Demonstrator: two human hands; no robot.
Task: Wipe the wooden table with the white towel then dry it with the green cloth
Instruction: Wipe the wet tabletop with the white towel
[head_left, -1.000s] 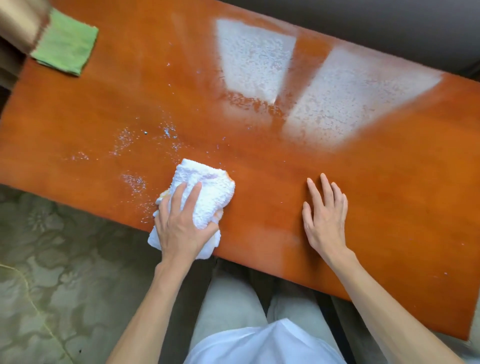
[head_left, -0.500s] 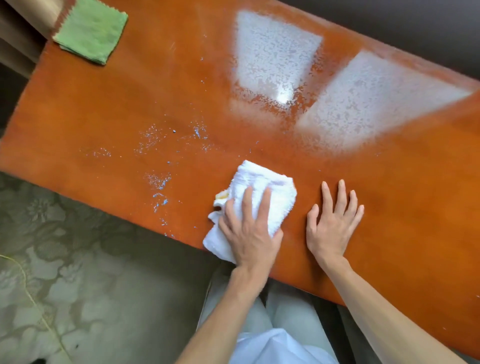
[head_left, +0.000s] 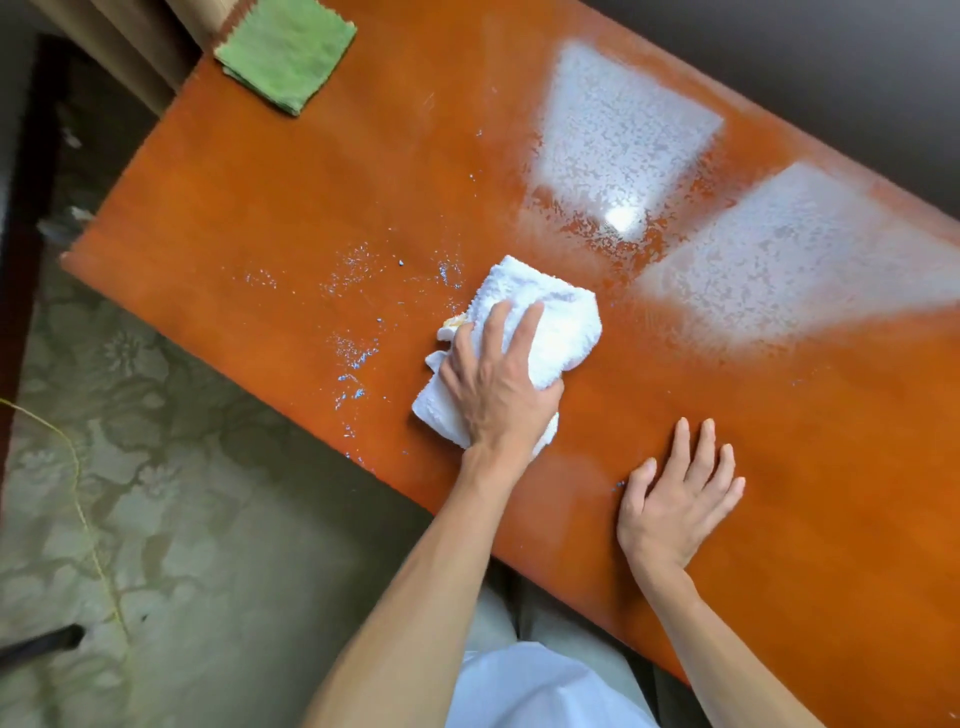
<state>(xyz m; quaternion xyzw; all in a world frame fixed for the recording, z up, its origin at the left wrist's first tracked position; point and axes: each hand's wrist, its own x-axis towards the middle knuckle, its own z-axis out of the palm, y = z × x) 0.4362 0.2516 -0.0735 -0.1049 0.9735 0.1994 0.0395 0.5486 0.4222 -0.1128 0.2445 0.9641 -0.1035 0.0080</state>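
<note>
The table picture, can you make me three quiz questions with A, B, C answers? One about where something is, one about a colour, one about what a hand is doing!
1. Where is the green cloth?
A. far left corner of the table
B. under the right hand
C. on the floor

2. What colour is the towel?
A. blue
B. white
C. yellow

3. What is the right hand doing?
A. gripping the towel
B. lifted in the air
C. resting flat on the table

Answers: 1 A, it lies at that corner. 2 B, white under the left hand. 3 C, fingers spread on the wood.
</note>
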